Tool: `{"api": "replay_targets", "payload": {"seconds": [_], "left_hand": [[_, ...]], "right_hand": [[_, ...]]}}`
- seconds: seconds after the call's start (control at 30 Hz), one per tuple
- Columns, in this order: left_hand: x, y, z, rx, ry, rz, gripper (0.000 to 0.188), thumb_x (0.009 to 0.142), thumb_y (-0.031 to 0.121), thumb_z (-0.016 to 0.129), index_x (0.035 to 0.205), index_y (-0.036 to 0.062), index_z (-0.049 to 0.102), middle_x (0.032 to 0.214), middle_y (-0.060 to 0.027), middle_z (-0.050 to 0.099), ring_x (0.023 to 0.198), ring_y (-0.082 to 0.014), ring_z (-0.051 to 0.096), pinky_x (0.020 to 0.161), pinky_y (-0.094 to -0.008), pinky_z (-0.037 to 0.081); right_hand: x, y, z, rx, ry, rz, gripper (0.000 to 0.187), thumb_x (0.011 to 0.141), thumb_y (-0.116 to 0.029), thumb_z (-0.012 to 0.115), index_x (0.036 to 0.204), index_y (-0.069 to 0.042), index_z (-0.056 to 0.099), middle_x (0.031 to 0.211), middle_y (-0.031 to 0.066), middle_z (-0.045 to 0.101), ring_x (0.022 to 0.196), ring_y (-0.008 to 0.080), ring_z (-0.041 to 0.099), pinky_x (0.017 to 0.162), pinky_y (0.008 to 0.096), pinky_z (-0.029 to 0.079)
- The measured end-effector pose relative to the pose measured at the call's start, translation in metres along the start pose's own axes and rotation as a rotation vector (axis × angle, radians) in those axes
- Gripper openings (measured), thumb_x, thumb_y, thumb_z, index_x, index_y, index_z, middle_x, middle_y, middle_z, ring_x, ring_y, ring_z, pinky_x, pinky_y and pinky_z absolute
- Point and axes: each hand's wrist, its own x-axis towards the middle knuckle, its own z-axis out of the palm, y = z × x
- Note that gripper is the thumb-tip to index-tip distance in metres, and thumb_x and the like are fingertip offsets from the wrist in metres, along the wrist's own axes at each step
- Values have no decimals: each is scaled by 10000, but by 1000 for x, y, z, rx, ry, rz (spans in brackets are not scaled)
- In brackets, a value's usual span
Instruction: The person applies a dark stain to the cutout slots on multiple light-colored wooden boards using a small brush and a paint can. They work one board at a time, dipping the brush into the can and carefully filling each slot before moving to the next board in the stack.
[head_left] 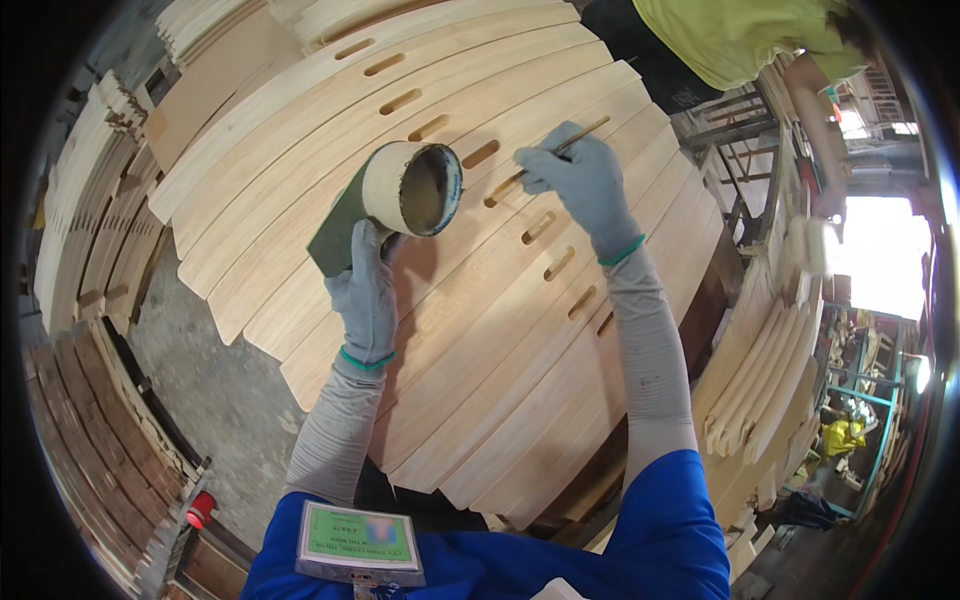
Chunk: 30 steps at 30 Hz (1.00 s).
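Note:
My left hand, in a grey glove, grips a round, pale tub tilted so its mouth shows, with brownish, glue-like matter inside. A flat dark green piece lies against the tub's side, above the same hand. My right hand, also gloved, is closed around a thin wooden stick. The stick's lower end is at a slot in one of the pale wooden boards. These boards lie side by side beneath both hands, several with a rounded slot cut in them.
More boards are stacked at the left, and darker planks lie below them. A red cup-like object sits at lower left. Another person in a yellow top works at upper right. Wooden pieces are piled at right.

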Motion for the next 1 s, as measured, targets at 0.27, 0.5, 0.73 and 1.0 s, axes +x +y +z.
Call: {"api": "replay_targets", "payload": {"seconds": [0.27, 0.5, 0.73, 1.0], "left_hand": [[-1, -1, 4, 35, 45, 4, 149, 926, 108, 509, 1061, 52, 539, 928, -12, 539, 717, -42, 514, 815, -330, 543], [-8, 3, -1, 109, -154, 80, 196, 942, 110, 459, 1127, 61, 503, 1187, -72, 499, 1053, -153, 543, 838, -361, 542], [-13, 5, 1, 77, -137, 112, 207, 941, 130, 476, 1124, 35, 495, 1051, -66, 586, 962, -135, 585, 873, -342, 520], [-11, 10, -3, -181, -142, -74, 225, 950, 150, 458, 1161, 73, 472, 1121, -49, 572, 993, -147, 589, 848, -334, 519]], "right_hand": [[-20, 1, -34, 110, 226, -123, 75, 778, -24, 640, 805, 32, 598, 763, 90, 636, 682, 110, 610, 642, 216, 504], [-87, -25, 20, 146, 276, -591, 161, 741, 58, 680, 860, 14, 581, 849, 110, 657, 724, 160, 638, 634, 246, 514], [-140, -26, 58, -220, 259, -566, 133, 760, 11, 648, 880, -9, 593, 892, 128, 649, 795, 258, 651, 661, 319, 530], [-159, -22, 66, 368, 255, -462, 155, 789, 132, 547, 900, 26, 527, 949, 223, 625, 935, 305, 628, 810, 399, 530]]}}
